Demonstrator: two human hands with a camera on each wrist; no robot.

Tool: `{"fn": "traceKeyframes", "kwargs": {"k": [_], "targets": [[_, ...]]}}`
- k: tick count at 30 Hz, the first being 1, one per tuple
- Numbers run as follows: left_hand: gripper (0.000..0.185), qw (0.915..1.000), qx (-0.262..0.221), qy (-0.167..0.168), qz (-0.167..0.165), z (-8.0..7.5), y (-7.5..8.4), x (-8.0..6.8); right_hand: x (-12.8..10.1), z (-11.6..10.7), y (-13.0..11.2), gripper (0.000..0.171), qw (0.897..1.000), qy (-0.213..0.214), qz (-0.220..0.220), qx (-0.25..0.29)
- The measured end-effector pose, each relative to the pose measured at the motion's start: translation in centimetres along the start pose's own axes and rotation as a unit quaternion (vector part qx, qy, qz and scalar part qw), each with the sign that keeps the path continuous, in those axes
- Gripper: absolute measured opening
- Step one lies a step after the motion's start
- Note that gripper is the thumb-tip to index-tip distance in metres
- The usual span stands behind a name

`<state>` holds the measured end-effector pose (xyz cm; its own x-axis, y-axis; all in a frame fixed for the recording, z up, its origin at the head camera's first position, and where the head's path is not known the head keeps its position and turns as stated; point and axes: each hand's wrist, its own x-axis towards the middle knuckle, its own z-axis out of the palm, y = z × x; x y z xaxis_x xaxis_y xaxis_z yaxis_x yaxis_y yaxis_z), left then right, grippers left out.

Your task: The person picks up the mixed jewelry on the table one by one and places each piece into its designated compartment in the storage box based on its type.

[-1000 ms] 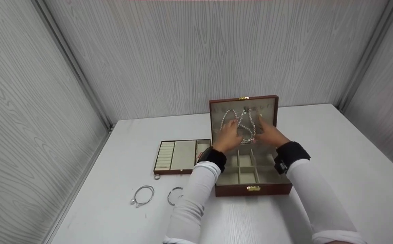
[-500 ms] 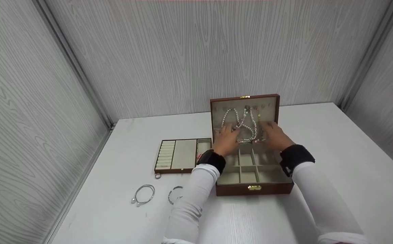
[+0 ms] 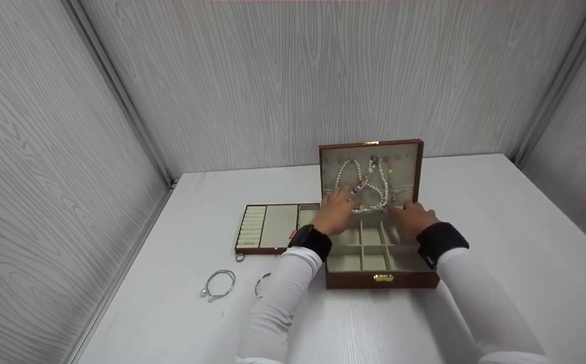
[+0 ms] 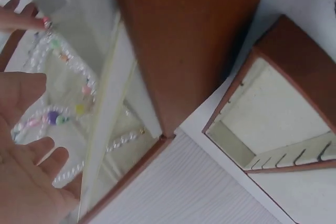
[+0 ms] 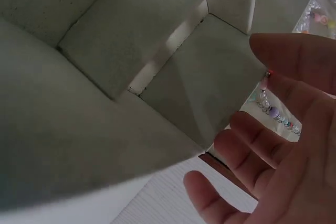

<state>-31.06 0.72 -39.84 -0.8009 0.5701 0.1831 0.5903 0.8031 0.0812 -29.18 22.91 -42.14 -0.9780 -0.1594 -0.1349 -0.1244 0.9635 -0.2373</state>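
Lower on the raised lid [image 3: 408,174] than a second ago, the left hand [image 3: 336,212] and right hand [image 3: 414,218] now sit near its bottom edge in the head view. Beaded necklaces [image 3: 386,189] hang inside the lid, mostly between the two hands. Below is the brown box [image 3: 353,281] with its divided compartments. On the bench [image 3: 186,212], a tray [image 3: 281,222] lies just left of the box, a ring [image 3: 240,258] by its front edge; nearer the person are a silver bracelet [image 3: 234,283] and a second bracelet [image 3: 257,288] beside the left sleeve [image 3: 267,313].

In the left wrist view, the left hand is spread, fingers loosely bent beside the necklaces; contact is unclear.

In the right wrist view, the right hand is relaxed, thumb apart, one fingertip touching a red bead.
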Motion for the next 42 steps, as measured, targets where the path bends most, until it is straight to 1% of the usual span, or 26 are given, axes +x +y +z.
{"fn": "traceKeyframes", "kwargs": {"k": [2,3,6,7,9,12,14,15,16,18,22,24,26,28,30,32,34,35,36,37,39,42], "targets": [[0.040,0.9994,-0.029,0.014,0.015,-0.7,-0.7,-0.8,0.1,0.1,0.1,0.062,1.000,0.005,-0.001,-0.024],[0.040,0.9987,-0.039,0.024,0.024,-1.0,-1.1,-1.4,0.1,0.1,0.2,0.064,0.999,0.011,-0.013,-0.049],[0.036,0.9951,-0.061,0.054,0.056,-1.7,-2.5,-3.4,-0.4,-0.8,-0.3,0.062,0.999,-0.001,-0.011,-0.042],[0.034,0.9948,-0.063,0.052,0.061,-1.7,-3.1,-4.1,-0.7,-1.3,-0.7,0.060,0.999,-0.005,-0.016,-0.035],[0.030,0.9961,-0.065,0.028,0.054,-1.8,-4.1,-5.3,-1.4,-2.4,-1.8,0.051,0.999,0.004,-0.040,-0.024],[0.028,0.9966,-0.073,-0.034,0.021,-1.5,-5.5,-6.7,-2.1,-3.8,-4.3,0.033,0.994,0.024,-0.106,-0.018],[0.028,0.9949,-0.072,-0.070,-0.001,-1.2,-6.2,-7.2,-2.5,-4.2,-6.4,0.024,0.989,0.036,-0.145,-0.016],[0.028,0.9941,-0.069,-0.083,-0.010,-1.1,-6.4,-7.3,-2.6,-4.2,-7.6,0.019,0.986,0.037,-0.162,-0.019],[0.027,0.9930,-0.067,-0.095,-0.021,-0.9,-6.6,-7.4,-2.6,-4.1,-8.7,0.019,0.983,0.037,-0.176,-0.021],[0.024,0.9906,-0.064,-0.115,-0.038,-0.6,-6.5,-7.3,-2.8,-3.5,-10.7,0.015,0.982,0.035,-0.185,-0.019],[0.015,0.9867,-0.040,-0.138,-0.075,0.5,-5.6,-6.9,-3.0,-1.2,-13.7,0.013,0.986,0.034,-0.160,-0.034],[0.012,0.9851,-0.024,-0.142,-0.094,1.2,-5.0,-6.8,-2.9,0.3,-14.8,0.018,0.988,0.042,-0.143,-0.051],[0.011,0.9836,-0.016,-0.139,-0.114,1.7,-4.3,-6.8,-3.1,1.9,-15.7,0.018,0.986,0.068,-0.136,-0.070],[0.011,0.9832,-0.010,-0.126,-0.131,2.2,-3.8,-6.8,-3.4,3.6,-16.4,0.019,0.980,0.107,-0.145,-0.085],[0.012,0.9844,-0.009,-0.103,-0.143,2.7,-3.3,-6.8,-3.9,5.3,-17.0,0.021,0.968,0.158,-0.165,-0.104],[0.013,0.9859,-0.006,-0.077,-0.148,3.0,-3.0,-6.7,-4.3,6.8,-17.3,0.025,0.950,0.211,-0.187,-0.133],[0.011,0.9864,-0.001,-0.052,-0.156,3.4,-2.8,-6.7,-4.6,8.0,-17.4,0.027,0.933,0.255,-0.193,-0.165],[0.011,0.9861,-0.003,-0.043,-0.160,3.6,-2.7,-6.7,-4.6,8.5,-17.4,0.028,0.926,0.270,-0.193,-0.177],[0.010,0.9856,-0.001,-0.036,-0.165,3.7,-2.6,-6.7,-4.6,8.8,-17.3,0.028,0.923,0.277,-0.190,-0.186],[0.010,0.9852,-0.003,-0.028,-0.169,3.9,-2.6,-6.6,-4.6,9.1,-17.3,0.028,0.921,0.284,-0.187,-0.190],[0.009,0.9837,-0.010,-0.023,-0.178,4.2,-2.5,-6.5,-4.5,9.3,-17.1,0.027,0.925,0.277,-0.177,-0.191],[0.010,0.9830,-0.022,-0.029,-0.180,4.5,-2.4,-6.4,-4.5,9.4,-16.9,0.027,0.934,0.256,-0.166,-0.186]]}}
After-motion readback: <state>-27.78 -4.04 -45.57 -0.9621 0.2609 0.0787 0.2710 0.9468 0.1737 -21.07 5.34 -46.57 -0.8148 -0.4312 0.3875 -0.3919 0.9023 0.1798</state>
